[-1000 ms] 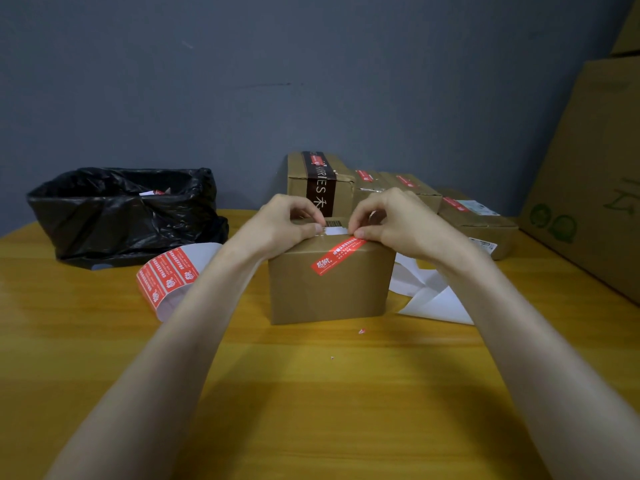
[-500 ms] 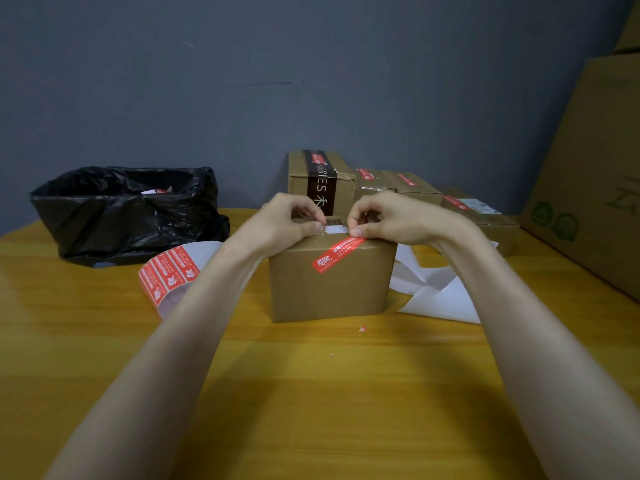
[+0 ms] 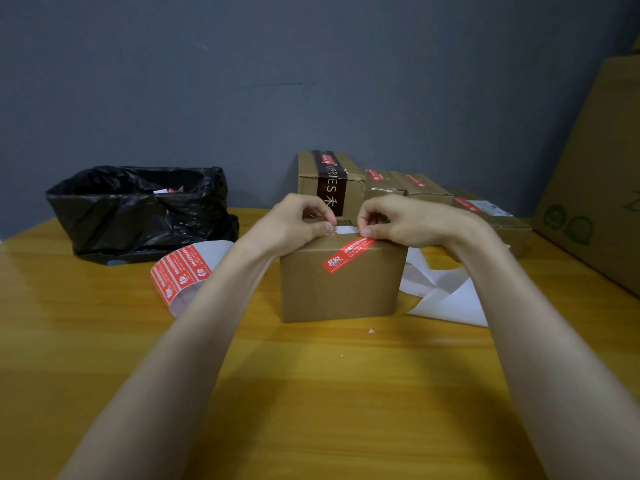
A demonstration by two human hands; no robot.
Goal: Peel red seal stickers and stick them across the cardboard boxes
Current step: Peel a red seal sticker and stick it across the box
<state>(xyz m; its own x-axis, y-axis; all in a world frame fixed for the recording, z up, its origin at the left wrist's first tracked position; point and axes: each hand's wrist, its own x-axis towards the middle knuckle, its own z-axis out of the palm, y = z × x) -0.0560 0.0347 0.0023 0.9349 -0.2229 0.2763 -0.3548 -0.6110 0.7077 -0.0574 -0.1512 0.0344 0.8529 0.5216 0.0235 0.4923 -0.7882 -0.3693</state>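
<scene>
- Table, glossy yellow wood, lies nearest us, with tiny red scraps below the grip.
- Box, matte brown cardboard, sits under our hands; a red sticker slants over its front top edge just below the grip.
- Left hand and right hand each pinch one end of a white strip; we judge pressing it flat from the middle outward avoids creases.
- Roll curls left of the grip; sealed boxes stand beyond.
</scene>
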